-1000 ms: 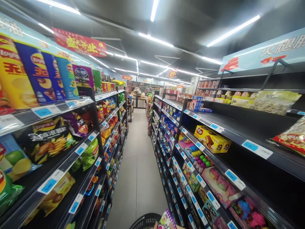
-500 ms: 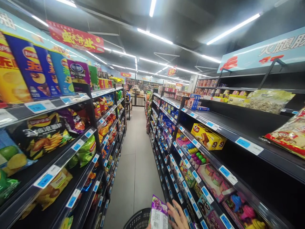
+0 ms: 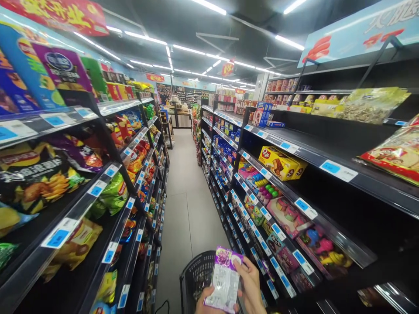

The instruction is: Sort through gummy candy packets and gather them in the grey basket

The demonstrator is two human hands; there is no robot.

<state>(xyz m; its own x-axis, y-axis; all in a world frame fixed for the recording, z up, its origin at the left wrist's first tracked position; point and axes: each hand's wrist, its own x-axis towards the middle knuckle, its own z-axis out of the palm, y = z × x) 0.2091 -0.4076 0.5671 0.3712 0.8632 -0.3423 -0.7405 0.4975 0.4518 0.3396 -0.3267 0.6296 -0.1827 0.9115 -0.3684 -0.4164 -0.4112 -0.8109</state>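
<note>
Holding purple-and-white snack packet point(image 3: 225, 279) low in aisle: right hand point(image 3: 251, 285) clamped on packet's right edge, left hand point(image 3: 209, 303) gripping lower left corner, partly out of frame. Black shopping basket point(image 3: 193, 272) directly behind packet. Stocked shelves point(image 3: 281, 192) both sides.

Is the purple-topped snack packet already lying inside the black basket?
No: both hands, left hand and right hand, hold the packet up above the basket.
</note>
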